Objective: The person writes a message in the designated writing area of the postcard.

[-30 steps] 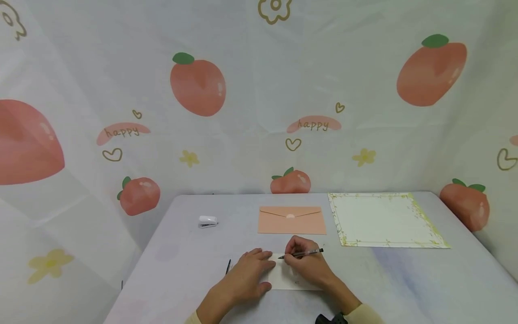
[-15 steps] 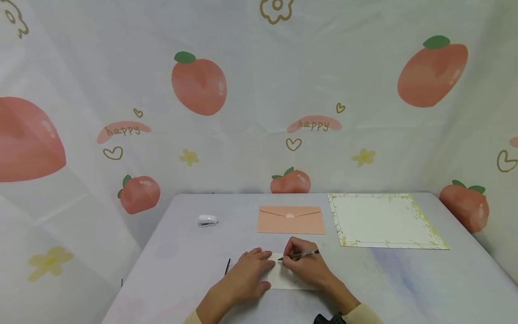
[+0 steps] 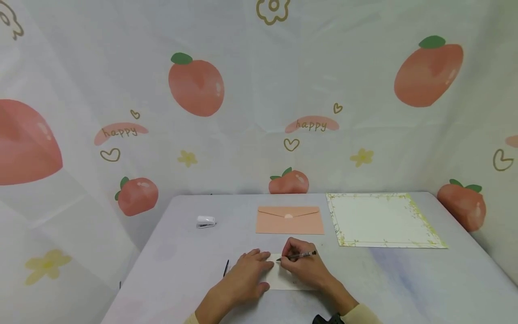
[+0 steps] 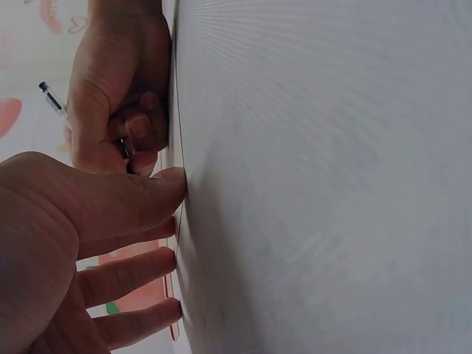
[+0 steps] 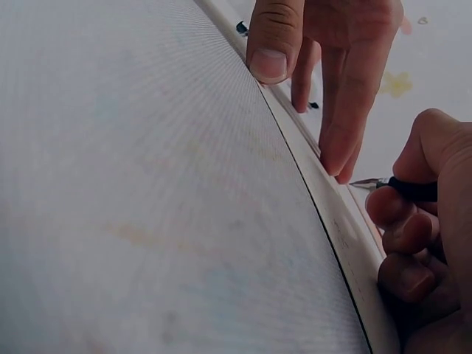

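White tabletop (image 3: 170, 270) under paper (image 3: 279, 281); backdrop (image 3: 243, 148) behind: peaches (image 3: 196, 90), 2 "happy" bands (image 3: 311, 123).

And here's a white cloth (image 3: 243, 153) hanging behind and down both sides, softly creased, dotted with orange-red fruit (image 3: 196, 87) under green leaves. There's "happy" lettered on pink strokes (image 3: 311, 124), with gold outline hearts (image 3: 291, 144) close by and yellow flowers (image 3: 361, 157) lower down! Up against it runs a pale table (image 3: 174, 243), washed with pink at the near left and a blue streak (image 3: 398, 274) on the right. The light falls soft, dimmer toward the right-hand corner.
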`<state>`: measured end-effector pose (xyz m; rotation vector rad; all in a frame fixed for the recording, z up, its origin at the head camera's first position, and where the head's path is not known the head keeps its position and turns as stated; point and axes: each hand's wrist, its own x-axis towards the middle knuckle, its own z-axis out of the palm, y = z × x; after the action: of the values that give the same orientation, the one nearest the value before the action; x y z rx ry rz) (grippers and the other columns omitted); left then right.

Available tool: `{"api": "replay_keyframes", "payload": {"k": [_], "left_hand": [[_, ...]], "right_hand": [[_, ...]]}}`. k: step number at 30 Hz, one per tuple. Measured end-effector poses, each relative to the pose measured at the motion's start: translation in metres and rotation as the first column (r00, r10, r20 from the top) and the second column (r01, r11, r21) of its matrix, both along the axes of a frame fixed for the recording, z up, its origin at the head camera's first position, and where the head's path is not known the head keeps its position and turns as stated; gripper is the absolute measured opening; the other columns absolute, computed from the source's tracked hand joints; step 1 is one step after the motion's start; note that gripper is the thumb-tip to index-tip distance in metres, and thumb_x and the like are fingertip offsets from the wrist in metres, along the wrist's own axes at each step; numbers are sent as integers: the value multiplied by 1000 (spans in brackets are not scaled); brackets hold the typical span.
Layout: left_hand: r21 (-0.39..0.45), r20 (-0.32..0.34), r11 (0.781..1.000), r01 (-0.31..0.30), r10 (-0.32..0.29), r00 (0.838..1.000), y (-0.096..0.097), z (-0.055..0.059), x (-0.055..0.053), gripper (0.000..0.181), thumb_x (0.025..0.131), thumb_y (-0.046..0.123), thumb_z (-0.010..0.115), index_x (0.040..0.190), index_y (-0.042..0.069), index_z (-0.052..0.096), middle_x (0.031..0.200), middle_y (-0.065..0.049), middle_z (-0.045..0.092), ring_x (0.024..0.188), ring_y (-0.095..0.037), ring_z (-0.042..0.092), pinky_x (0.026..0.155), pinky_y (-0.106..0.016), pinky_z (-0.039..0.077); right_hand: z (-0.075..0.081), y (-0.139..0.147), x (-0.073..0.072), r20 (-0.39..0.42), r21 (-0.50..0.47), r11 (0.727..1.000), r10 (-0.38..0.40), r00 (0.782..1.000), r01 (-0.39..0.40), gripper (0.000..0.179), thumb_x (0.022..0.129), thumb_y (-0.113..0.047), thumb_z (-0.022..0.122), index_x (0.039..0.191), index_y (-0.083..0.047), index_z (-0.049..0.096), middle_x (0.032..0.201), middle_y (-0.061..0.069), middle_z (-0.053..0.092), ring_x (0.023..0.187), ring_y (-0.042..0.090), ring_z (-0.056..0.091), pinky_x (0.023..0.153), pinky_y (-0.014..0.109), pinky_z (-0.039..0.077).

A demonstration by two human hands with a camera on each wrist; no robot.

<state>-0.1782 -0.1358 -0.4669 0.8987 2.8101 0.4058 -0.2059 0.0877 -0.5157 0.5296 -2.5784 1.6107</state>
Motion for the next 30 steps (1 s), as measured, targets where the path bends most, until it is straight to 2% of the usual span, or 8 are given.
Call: {"api": "replay_keyframes", "payload": {"k": [7,18,25,30], "left_hand": [[8,-27,1000,14,-13,1000,2,-2,-2,47,92,24,86,136,12,77,152,-10,67,147,-40,58,113,-70,51],[10,-5,1000,2,-2,1000,-1,-2,0,47,92,23,86,136,11,76,153,-12,67,147,-43,57,114,-72,50],[21,29,1000,-11,10,1000,-4,-6,3,48,93,24,86,138,12,76,154,-12,66,149,-44,55,115,-73,48],[27,8,1000,-5,5,1000,-1,-3,0,48,93,23,86,138,11,75,154,-12,66,149,-44,55,115,-73,48]], "right_hand": [[-1,2,-2,-17,5,1000,0,1000,1,19,88,-5,78,85,-21,68,75,-12,63,68,3,56,61,18,45],[-6,-1,-1,-91,-21,998,60,994,-62,15,83,-4,78,84,-16,69,71,-14,60,64,-2,51,58,16,40],[-6,-4,3,-47,-1,998,56,997,-56,20,83,-4,79,81,-21,67,71,-15,61,64,-2,51,58,16,41],[-1,-3,0,-66,20,999,37,997,-36,25,83,-3,79,80,-24,65,70,-17,59,65,-1,51,58,16,41]]}}
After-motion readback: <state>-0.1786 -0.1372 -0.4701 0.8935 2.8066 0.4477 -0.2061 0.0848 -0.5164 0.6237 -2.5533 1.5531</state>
